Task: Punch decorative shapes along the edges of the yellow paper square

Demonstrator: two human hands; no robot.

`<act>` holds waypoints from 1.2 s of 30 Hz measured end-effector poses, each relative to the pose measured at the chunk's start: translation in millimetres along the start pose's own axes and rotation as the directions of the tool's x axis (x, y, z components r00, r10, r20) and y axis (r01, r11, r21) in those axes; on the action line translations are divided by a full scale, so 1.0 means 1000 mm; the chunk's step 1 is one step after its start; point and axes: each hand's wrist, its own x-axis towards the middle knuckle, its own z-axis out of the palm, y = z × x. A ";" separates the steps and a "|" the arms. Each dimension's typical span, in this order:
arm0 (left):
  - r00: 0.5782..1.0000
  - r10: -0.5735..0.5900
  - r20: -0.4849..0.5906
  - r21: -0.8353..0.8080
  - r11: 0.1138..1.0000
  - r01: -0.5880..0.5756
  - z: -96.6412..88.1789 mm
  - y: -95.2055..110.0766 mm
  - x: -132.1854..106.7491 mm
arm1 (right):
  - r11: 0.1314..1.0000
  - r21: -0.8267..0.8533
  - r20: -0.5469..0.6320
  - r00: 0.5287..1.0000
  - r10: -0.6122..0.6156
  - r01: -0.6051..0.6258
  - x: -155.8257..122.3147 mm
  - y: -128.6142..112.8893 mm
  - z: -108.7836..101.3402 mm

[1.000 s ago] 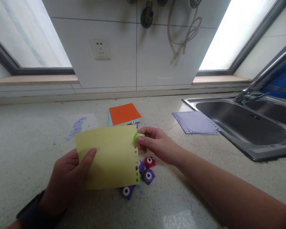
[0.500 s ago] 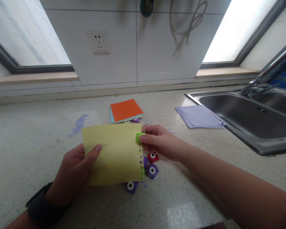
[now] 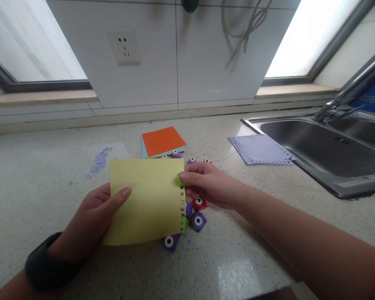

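One pale speckled table point(image 3: 25, 200) is spanning the scene, with a steel sink point(image 3: 295, 139) occupying the far right. A yellow sheet point(image 3: 150, 196) is being held tilted over the middle of the table. A lavender stack point(image 3: 259, 148) is lying to the right, bordering the sink; an orange-topped stack point(image 3: 164, 141) is lying on the far side, beyond the yellow sheet. Left grip point(image 3: 95, 210) is pinching the sheet's left edge. Right grip point(image 3: 211, 183) is clamping a green punch point(image 3: 178, 180) at the sheet's right edge. Purple punches point(image 3: 198, 221) and a red punch point(image 3: 200, 204) are sitting under and beside that edge. Purple scraps point(image 3: 98, 162) are lying in a patch to the left. Tiny shaped holes point(image 3: 182, 209) are running down the right edge, nearward of the green punch.
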 end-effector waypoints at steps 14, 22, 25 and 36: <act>0.998 -0.005 -0.065 0.006 1.000 0.006 -0.005 0.000 -0.001 | 1.000 -0.006 -0.010 1.000 -0.019 0.019 -0.002 0.000 0.002; 0.989 -0.120 -0.089 -0.069 0.991 0.114 -0.004 0.006 -0.004 | 0.999 -0.018 -0.005 0.999 -0.047 0.047 -0.006 -0.006 0.006; 0.982 -0.188 -0.012 -0.089 0.978 0.186 -0.005 0.009 -0.006 | 0.999 -0.027 0.020 0.999 -0.041 0.041 -0.008 -0.007 0.005; 0.961 -0.236 0.146 -0.038 0.969 0.243 -0.005 0.001 -0.004 | 0.990 -0.137 -0.015 1.000 -0.024 0.022 -0.005 -0.003 -0.007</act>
